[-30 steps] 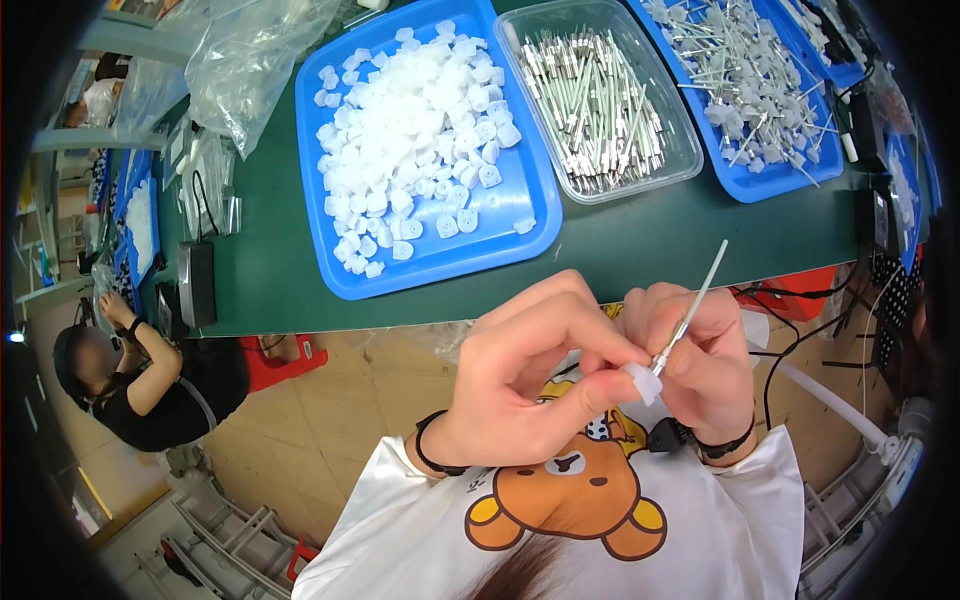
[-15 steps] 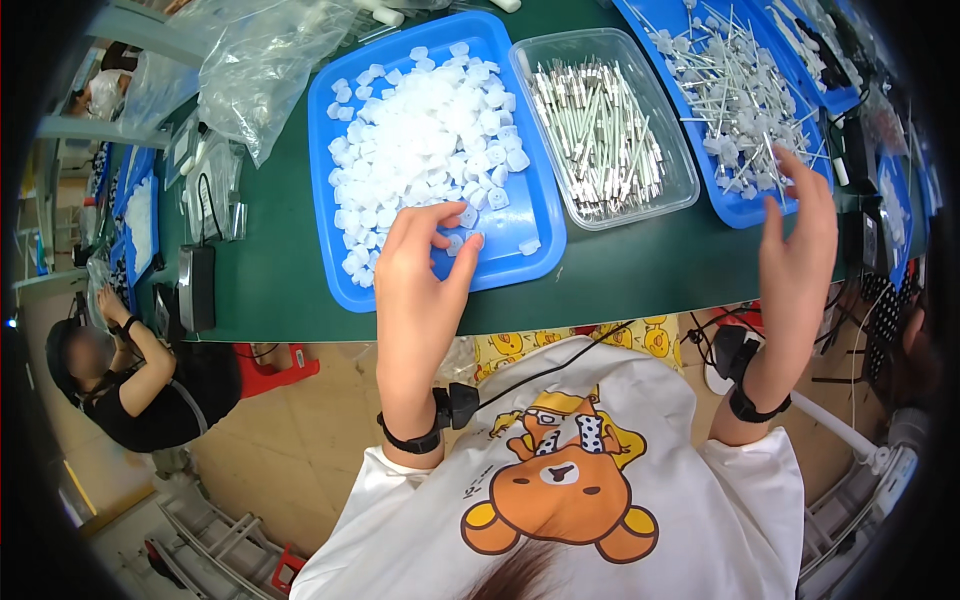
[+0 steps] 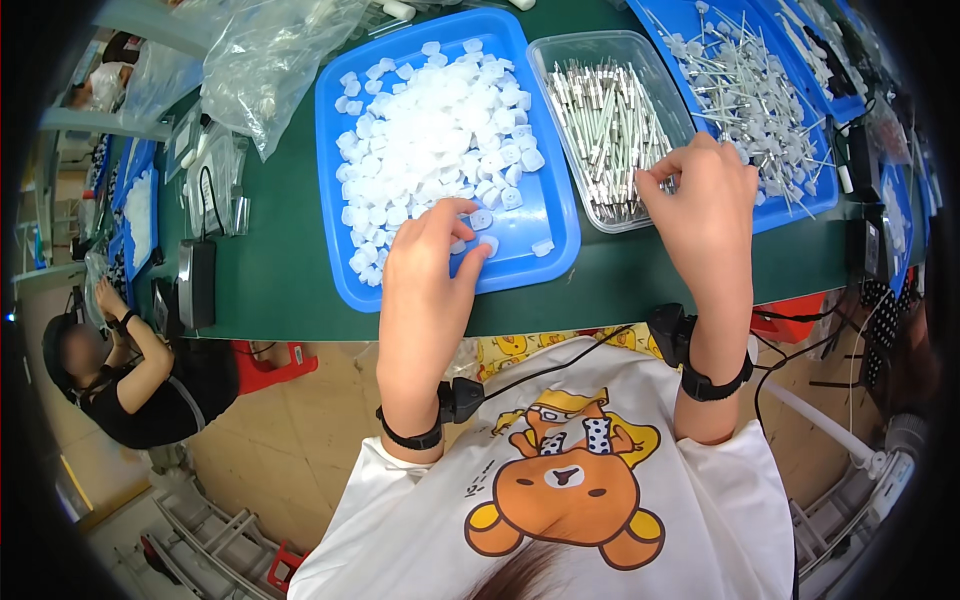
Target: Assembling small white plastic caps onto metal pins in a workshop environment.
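Observation:
My left hand (image 3: 428, 262) rests over the near part of a blue tray (image 3: 553, 262) of small white plastic caps (image 3: 420, 130). Its thumb and curled fingers are apart, with a loose cap (image 3: 488, 243) by the thumb tip. To the right, my right hand (image 3: 705, 195) reaches over the near right corner of a clear plastic box (image 3: 612, 226) filled with thin pale rods with metallic ends (image 3: 608, 120). Thumb and forefinger are drawn together at the rods; what lies between them is hidden.
Another blue tray (image 3: 795, 205) holds rods with white caps on them (image 3: 755, 110). Clear plastic bags (image 3: 265, 85) lie at the back left of the green table (image 3: 270, 270). A black box-shaped device (image 3: 197, 285) stands at the left edge. A person (image 3: 135, 385) sits further left.
My right hand has moved left from the tray of capped rods to the clear box, and its fingers have closed. My left hand has stayed almost in place.

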A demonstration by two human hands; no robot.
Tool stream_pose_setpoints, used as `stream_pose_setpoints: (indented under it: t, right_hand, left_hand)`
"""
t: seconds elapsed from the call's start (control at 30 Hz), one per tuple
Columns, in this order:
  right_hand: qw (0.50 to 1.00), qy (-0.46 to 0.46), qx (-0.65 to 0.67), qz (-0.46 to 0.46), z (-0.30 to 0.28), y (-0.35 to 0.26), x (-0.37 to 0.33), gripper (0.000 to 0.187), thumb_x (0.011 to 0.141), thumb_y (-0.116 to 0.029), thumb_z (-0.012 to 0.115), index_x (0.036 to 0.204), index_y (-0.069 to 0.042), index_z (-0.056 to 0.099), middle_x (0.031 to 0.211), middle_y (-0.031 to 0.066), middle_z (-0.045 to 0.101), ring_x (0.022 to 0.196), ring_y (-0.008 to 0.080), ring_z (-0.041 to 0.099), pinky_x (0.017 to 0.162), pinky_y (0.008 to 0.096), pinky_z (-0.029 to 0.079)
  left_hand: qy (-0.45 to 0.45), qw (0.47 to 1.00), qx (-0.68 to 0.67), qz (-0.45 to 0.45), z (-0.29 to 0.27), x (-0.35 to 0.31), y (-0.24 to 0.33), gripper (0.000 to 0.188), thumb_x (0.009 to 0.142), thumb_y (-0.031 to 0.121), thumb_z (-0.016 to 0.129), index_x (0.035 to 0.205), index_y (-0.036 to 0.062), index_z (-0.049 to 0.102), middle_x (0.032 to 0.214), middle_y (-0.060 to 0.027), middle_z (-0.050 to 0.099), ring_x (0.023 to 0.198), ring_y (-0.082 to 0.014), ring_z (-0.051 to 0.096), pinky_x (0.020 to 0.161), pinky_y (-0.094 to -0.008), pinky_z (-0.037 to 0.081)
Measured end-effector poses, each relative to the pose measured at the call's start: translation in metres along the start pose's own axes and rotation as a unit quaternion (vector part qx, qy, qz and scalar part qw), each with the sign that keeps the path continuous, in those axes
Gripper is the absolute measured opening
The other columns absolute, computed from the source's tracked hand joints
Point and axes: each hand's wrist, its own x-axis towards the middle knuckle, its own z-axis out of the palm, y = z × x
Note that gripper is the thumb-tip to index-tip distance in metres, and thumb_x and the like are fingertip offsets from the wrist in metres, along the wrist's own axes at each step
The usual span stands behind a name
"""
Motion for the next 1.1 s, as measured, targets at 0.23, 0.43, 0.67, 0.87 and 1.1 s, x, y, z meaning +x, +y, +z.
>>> stream_pose_setpoints:
  t: [0.23, 0.43, 0.67, 0.87, 1.1]
  right_hand:
    - [0.920, 0.085, 0.378, 0.061, -0.020, 0.002, 0.004, 0.014, 0.068, -0.008, 0.064, 0.075, 0.003, 0.058, 0.068, 0.0053, 0.051, 0.055, 0.0089, 0.047, 0.048, 0.0202, 0.035]
    - [0.741, 0.009, 0.665, 0.092, -0.059, -0.005, -0.041, 0.016, 0.074, -0.001, 0.058, 0.087, 0.005, 0.050, 0.074, 0.0133, 0.055, 0.047, 0.0121, 0.052, 0.043, 0.0182, 0.042]
    - [0.582, -0.077, 0.804, 0.095, -0.064, -0.015, -0.073, 0.025, 0.068, 0.005, 0.061, 0.089, 0.009, 0.046, 0.079, 0.0217, 0.053, 0.057, 0.0194, 0.061, 0.048, 0.0240, 0.051]
    - [0.696, -0.026, 0.703, -0.146, -0.054, -0.013, -0.069, 0.024, 0.072, -0.005, 0.064, 0.089, -0.003, 0.047, 0.080, 0.0108, 0.050, 0.062, 0.0168, 0.055, 0.051, 0.0241, 0.049]
    - [0.772, -0.045, 0.590, -0.233, -0.070, -0.012, -0.069, 0.028, 0.070, -0.001, 0.063, 0.089, -0.010, 0.045, 0.088, 0.0063, 0.050, 0.070, 0.0176, 0.056, 0.057, 0.0267, 0.048]
  left_hand:
    - [0.033, 0.995, -0.092, 0.019, -0.004, 0.000, 0.004, 0.022, 0.070, -0.002, 0.061, 0.090, -0.0003, 0.054, 0.075, -0.0073, 0.056, 0.068, -0.0150, 0.054, 0.063, -0.0279, 0.044]
    - [-0.048, 0.813, -0.580, -0.010, -0.013, -0.014, 0.025, 0.014, 0.075, -0.009, 0.052, 0.089, -0.0055, 0.054, 0.094, -0.0103, 0.047, 0.078, -0.0161, 0.055, 0.070, -0.0270, 0.047]
    - [-0.155, 0.570, -0.805, 0.047, 0.001, -0.028, 0.046, 0.031, 0.069, -0.015, 0.056, 0.097, -0.0050, 0.047, 0.097, -0.0171, 0.051, 0.087, -0.0240, 0.056, 0.074, -0.0347, 0.049]
    - [-0.146, 0.593, -0.789, 0.066, 0.002, -0.036, 0.065, 0.029, 0.068, -0.012, 0.060, 0.093, -0.0034, 0.048, 0.098, -0.0222, 0.053, 0.089, -0.0280, 0.056, 0.074, -0.0361, 0.048]
    - [-0.162, 0.651, -0.731, 0.128, 0.003, -0.034, 0.062, 0.031, 0.066, -0.008, 0.066, 0.090, 0.0026, 0.048, 0.099, -0.0210, 0.051, 0.077, -0.0273, 0.058, 0.066, -0.0327, 0.050]
